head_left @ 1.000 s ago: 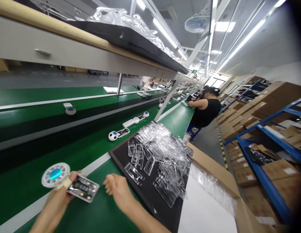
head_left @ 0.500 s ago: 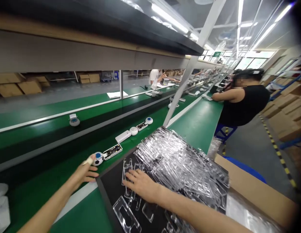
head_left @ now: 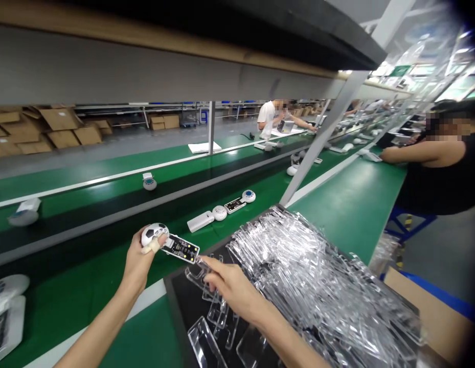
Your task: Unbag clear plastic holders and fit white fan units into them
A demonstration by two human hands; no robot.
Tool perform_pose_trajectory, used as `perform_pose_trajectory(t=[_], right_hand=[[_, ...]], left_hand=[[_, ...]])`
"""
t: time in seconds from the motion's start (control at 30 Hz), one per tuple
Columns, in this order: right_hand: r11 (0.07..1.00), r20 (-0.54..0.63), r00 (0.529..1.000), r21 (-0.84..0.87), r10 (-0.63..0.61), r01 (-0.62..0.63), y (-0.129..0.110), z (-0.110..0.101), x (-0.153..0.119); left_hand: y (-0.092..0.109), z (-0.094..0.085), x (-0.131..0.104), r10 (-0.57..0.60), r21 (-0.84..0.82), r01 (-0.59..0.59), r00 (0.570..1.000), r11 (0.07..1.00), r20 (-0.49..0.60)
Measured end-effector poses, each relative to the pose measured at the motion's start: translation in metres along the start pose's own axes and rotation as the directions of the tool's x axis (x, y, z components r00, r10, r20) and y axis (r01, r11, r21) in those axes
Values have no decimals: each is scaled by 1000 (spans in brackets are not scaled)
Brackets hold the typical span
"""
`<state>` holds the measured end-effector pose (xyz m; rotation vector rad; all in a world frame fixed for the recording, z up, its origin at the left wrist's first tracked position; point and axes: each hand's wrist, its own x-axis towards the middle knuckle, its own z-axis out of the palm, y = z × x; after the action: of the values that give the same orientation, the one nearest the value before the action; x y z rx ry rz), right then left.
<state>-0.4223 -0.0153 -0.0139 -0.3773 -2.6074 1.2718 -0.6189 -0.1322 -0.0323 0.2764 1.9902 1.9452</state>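
Observation:
My left hand (head_left: 139,260) grips the white device (head_left: 155,234) by its round head, which has a black-and-white football pattern. A tan wrap covers part of one finger. From the head extends a flat body with an exposed circuit board (head_left: 182,247). At the board's far end, my right hand (head_left: 233,286) is closed with thumb and index finger on a clear plastic frame (head_left: 197,276), partly hidden by the fingers. Beneath the right hand lies a black tray (head_left: 179,291) bearing loose clear frames and a big heap of clear plastic pieces (head_left: 298,260).
More white devices (head_left: 201,221) lie on the green conveyor (head_left: 107,245), with others at the far left. A slanted metal post (head_left: 325,138) rises behind the tray, and a shelf (head_left: 164,76) hangs overhead. A co-worker in black (head_left: 440,174) sits at right.
My left hand has picked the football-patterned device up off the belt and turned it. The right hand has moved from the loose frames to the board's end with a clear frame. The view has shifted left.

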Motion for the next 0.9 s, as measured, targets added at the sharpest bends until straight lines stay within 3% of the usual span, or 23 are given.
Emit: perform_pose_trajectory(t=[0.07,0.13,0.33,0.43,0.53,0.63,0.7,0.8,0.9], right_hand=[[999,-89,996,34,17,-14,-16,11,8],[996,-163,985,-48,63,-71,-30,29,14],[945,-174,979,-288,107,-155,-71,83,16],[914,-269,961,-369,68,-168,-80,103,14],[892,-334,942,-433,-23,-132,-73,118,8],[935,-296,955,-347,-39,-69,-59,127,-1],[969,-289,957,-242,-32,-40,-54,126,-7],[980,-268,962,-201,-59,4,-60,120,-16],[987,-185,982,-160,-28,-2,-72,115,-19]], left_hand=[[16,-7,-14,-56,-70,58,998,996,36],[29,-15,-29,-100,-51,104,992,993,78],[48,-33,-64,-197,-74,206,973,976,118],[49,-42,-70,-210,-97,217,974,971,81],[50,-54,-71,-201,-165,202,979,965,27],[50,-65,-74,-154,-226,146,988,963,-21],[48,-70,-81,-124,-273,129,992,953,35],[36,-74,-94,-200,-347,264,957,900,208],[19,-75,-100,-356,-307,402,914,863,194]])
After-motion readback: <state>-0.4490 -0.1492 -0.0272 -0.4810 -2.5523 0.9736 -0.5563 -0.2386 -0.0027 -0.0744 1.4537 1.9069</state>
